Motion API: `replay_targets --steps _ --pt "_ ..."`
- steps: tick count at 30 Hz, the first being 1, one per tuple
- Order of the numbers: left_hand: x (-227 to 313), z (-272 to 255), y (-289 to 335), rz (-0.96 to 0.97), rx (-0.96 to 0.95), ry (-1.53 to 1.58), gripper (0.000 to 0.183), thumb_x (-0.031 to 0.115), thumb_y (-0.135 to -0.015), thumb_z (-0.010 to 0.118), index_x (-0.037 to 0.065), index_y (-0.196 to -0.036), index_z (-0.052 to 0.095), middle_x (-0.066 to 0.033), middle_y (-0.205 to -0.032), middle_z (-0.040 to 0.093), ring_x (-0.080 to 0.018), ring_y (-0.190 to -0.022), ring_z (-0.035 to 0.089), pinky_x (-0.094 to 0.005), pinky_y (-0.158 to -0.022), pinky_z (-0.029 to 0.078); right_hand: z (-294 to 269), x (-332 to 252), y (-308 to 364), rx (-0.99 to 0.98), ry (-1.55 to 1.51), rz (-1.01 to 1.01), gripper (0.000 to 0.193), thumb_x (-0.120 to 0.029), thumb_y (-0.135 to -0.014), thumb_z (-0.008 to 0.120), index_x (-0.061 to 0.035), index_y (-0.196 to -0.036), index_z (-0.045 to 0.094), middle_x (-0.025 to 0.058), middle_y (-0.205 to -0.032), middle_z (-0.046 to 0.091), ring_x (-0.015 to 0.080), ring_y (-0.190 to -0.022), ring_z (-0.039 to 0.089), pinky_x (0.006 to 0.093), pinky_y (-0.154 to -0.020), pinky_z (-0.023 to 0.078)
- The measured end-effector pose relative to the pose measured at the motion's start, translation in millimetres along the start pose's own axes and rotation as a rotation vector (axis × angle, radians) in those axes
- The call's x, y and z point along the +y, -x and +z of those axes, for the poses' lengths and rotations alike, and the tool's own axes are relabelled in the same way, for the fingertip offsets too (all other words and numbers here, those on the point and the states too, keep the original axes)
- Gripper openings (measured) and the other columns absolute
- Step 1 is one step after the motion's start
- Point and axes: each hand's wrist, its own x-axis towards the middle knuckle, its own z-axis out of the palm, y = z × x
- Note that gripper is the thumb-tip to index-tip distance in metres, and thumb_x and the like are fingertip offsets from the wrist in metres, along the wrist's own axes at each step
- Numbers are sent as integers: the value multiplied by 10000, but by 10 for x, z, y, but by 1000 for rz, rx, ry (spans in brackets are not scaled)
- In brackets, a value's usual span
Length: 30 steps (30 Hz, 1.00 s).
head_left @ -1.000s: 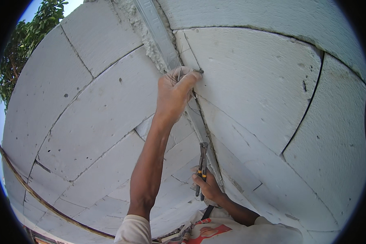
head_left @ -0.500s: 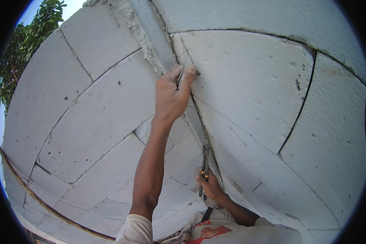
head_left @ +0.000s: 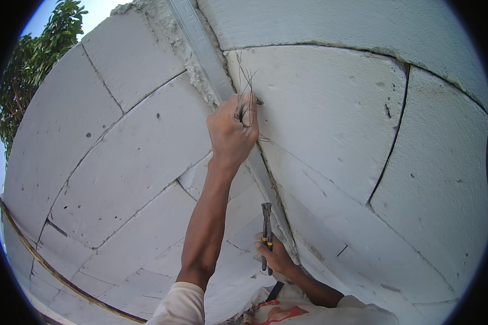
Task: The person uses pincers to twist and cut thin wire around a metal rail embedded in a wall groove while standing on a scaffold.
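Observation:
My left hand point(head_left: 233, 132) is raised in front of the wall joint, its fingers closed round a loose bunch of thin dark wires point(head_left: 249, 81). The wire ends stick out above the fist, and a few poke out at its right side. Behind the hand, a long grey metal strip point(head_left: 200, 46) runs along the joint between two block walls. Lower down, close to my body, my right hand point(head_left: 276, 254) grips end-cutting pincers point(head_left: 267, 219) with black and yellow handles. The pincers' head points up, and nothing shows between the jaws.
A wall of pale blocks point(head_left: 135, 146) stands on the left, another block wall point(head_left: 320, 103) on the right. Rough mortar point(head_left: 187, 65) lines the upper strip. At the lower left a thin brown curved rod point(head_left: 49, 268) crosses the view; leafy branches point(head_left: 49, 49) show beyond.
My left fist has turned and dropped slightly, still round the wires. The pincers in my right hand have moved a little down and left, away from the metal strip.

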Motion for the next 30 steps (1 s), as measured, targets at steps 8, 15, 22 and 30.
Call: replay_targets --steps 8,15,22,30 --pt "50 27 66 -52 47 27 266 140 -1036 675 -6 -814 666 -90 -613 570 -150 -517 430 -309 -518 400 -195 77 -6 11 55 -2 296 -233 -1042 645 -37 -1247 561 -3 -840 585 88 -742 563 290 -678 476" --pt "112 40 58 -21 132 8 332 128 -1030 685 -2 -740 586 -65 -584 498 -112 -522 392 -303 -494 362 -129 -4 23 -69 129 18 308 -280 -1042 646 -48 -1227 562 4 -858 584 100 -748 542 310 -682 465" --pt "89 64 27 -26 168 63 296 113 -1028 682 -10 -765 626 -65 -601 522 -113 -524 390 -304 -491 348 -333 130 -272 -121 154 -20 325 -317 -1041 652 -56 -1219 571 -8 -791 569 92 -669 522 311 -618 449" --pt "155 102 0 -71 183 25 201 85 -1013 689 -16 -840 688 -71 -635 561 -115 -533 451 -293 -511 391 -616 203 -354 -61 163 28 282 -284 -1035 667 -53 -1182 602 6 -848 609 97 -729 563 307 -673 477"
